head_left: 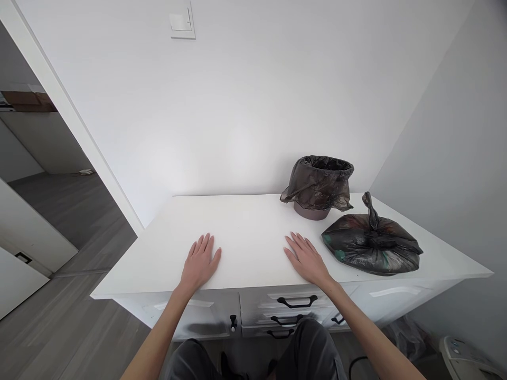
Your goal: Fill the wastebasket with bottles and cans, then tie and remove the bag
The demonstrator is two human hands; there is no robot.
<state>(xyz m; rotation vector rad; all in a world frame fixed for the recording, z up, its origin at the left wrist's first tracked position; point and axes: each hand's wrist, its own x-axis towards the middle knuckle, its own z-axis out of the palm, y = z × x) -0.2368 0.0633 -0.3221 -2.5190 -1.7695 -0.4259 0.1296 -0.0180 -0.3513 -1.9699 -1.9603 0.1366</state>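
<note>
Left hand (200,264), right hand (307,258) flat on bench (245,237)
Both grips uncurled; knotted trash bag (372,245) beside right hand; bag-lined bin (320,186) farther back

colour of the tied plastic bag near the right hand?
The tied plastic bag is translucent black, clearest in head view.

Over the remote feed I am seeing the knotted bag (380,253) as thin, crinkled plastic, its translucent film catching glossy highlights along the folds. The liner (319,187) is looking like similar film, wrinkled and half sheer, while the bin (312,213) beneath is showing a smoother, matt, plastic-like side. The worktop (241,227) is reading to me as smooth laminate with a soft sheen, and the drawer fronts (261,301) are carrying a satin, painted look, their handles (298,304) appearing metallic. The wall (237,95) is looking matt, the floor (101,243) is showing wood-like grain, and the trousers (312,351) are looking like dull cloth.
</note>
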